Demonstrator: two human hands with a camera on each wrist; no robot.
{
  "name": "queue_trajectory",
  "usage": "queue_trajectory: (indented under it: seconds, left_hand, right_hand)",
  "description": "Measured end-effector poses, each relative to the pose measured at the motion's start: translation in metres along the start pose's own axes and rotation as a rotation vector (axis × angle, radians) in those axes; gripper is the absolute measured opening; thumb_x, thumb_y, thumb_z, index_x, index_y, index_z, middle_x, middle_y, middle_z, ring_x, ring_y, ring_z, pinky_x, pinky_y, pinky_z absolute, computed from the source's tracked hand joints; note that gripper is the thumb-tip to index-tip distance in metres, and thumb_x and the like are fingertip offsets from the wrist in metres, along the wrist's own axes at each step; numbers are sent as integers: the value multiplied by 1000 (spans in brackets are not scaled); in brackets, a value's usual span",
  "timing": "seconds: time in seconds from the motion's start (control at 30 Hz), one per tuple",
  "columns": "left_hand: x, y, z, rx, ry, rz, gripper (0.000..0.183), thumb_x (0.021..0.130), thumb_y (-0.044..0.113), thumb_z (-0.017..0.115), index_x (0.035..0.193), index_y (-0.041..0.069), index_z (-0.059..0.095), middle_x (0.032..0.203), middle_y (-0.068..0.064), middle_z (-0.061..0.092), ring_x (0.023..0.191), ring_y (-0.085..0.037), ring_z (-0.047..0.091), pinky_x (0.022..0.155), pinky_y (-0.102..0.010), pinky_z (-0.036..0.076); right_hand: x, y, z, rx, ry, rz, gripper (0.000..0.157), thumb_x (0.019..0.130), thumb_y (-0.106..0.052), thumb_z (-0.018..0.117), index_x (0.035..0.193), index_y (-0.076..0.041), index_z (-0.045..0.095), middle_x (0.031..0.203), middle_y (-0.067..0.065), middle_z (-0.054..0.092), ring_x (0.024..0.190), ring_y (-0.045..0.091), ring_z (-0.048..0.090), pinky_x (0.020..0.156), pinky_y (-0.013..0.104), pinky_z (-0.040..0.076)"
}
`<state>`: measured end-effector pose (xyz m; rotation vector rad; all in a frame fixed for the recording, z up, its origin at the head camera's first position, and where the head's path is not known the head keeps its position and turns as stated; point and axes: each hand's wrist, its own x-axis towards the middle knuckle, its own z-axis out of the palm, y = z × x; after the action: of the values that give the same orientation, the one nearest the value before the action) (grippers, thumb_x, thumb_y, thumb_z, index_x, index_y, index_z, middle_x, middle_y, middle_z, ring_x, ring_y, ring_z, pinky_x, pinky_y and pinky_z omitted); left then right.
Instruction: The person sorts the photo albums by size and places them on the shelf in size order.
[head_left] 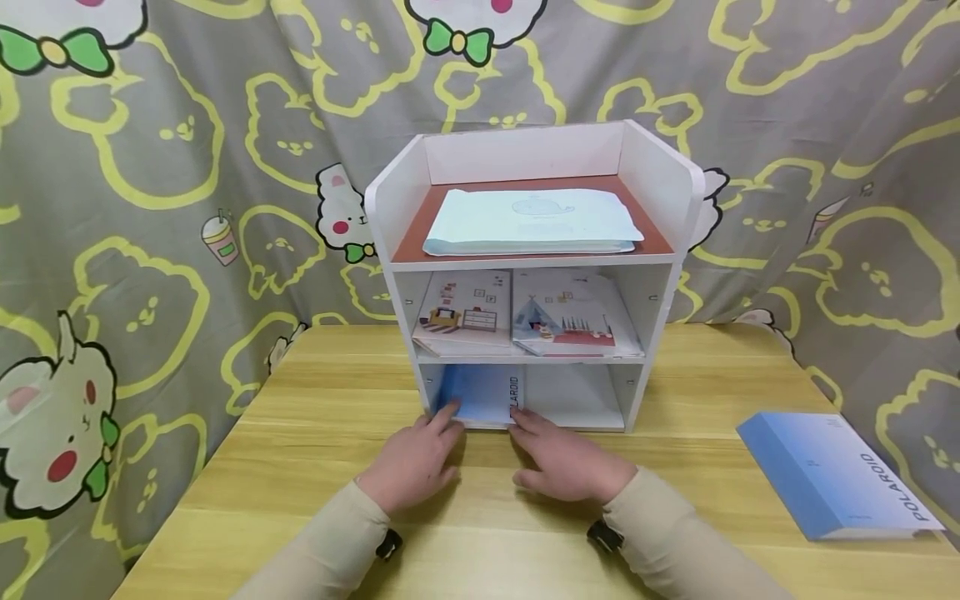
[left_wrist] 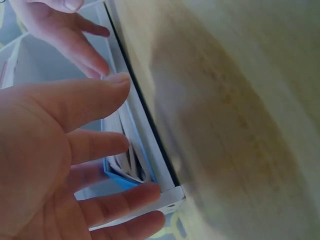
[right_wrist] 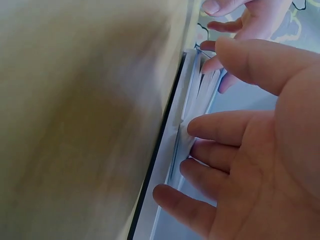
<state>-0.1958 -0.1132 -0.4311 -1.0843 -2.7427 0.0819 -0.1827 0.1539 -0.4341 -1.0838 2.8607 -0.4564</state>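
Note:
A blue book marked POLAROID (head_left: 480, 390) lies flat in the left part of the bottom compartment of a small white shelf (head_left: 528, 360). My left hand (head_left: 416, 460), fingers extended, is at the book's front left corner. My right hand (head_left: 564, 461) reaches its fingertips to the front right end of the book, beside the printed letters. In the left wrist view, the page edges (left_wrist: 131, 159) show behind the spread fingers of my left hand (left_wrist: 55, 155). The right wrist view has the pages (right_wrist: 201, 97) just past the fingers of my right hand (right_wrist: 250, 165).
Another blue POLAROID book (head_left: 836, 475) lies on the wooden table (head_left: 300, 467) at the right. A pale green book (head_left: 532, 218) rests on the shelf's brown top board. Illustrated books (head_left: 468, 312) fill the middle compartment side by side. A patterned curtain (head_left: 247, 125) hangs behind.

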Motion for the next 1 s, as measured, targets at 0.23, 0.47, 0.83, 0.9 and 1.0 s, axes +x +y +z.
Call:
queue_trajectory:
  seconds: [0.23, 0.47, 0.83, 0.9, 1.0]
  left_hand:
    - [4, -1, 3, -66, -28, -36, 64, 88, 39, 78, 138, 3, 59, 157, -21, 36, 123, -41, 57, 87, -46, 58]
    - [4, 1, 4, -76, -47, -41, 70, 90, 41, 76, 141, -1, 55, 159, -22, 33, 129, -42, 52, 92, -46, 56]
    - [9, 4, -3, -126, -62, -67, 69, 90, 43, 75, 140, 0, 56, 158, -25, 31, 131, -44, 50, 95, -48, 54]
    - [10, 8, -5, -143, -82, -73, 68, 91, 45, 73, 141, 3, 55, 159, -25, 30, 132, -44, 49, 99, -50, 52]
    - [11, 16, -9, -170, -109, -62, 68, 92, 46, 71, 145, 7, 53, 159, -23, 31, 135, -44, 45, 104, -53, 47]
  right_hand:
    - [4, 3, 0, -14, 15, -1, 75, 95, -37, 67, 147, 10, 43, 159, 27, 29, 146, 41, 30, 117, 50, 30]
    - [3, 6, -1, -5, -8, 7, 73, 97, -38, 65, 149, 7, 42, 161, 23, 27, 147, 40, 28, 118, 50, 29]
    - [6, 7, -3, -7, 8, -2, 72, 97, -37, 66, 150, 6, 43, 162, 24, 26, 147, 40, 28, 118, 52, 27]
    - [2, 7, -3, 0, 16, -3, 72, 98, -38, 65, 151, 4, 42, 162, 24, 25, 148, 40, 27, 118, 52, 27]
    - [-4, 8, -3, 16, 23, 0, 72, 98, -39, 65, 152, 1, 41, 163, 22, 24, 148, 39, 28, 117, 52, 28]
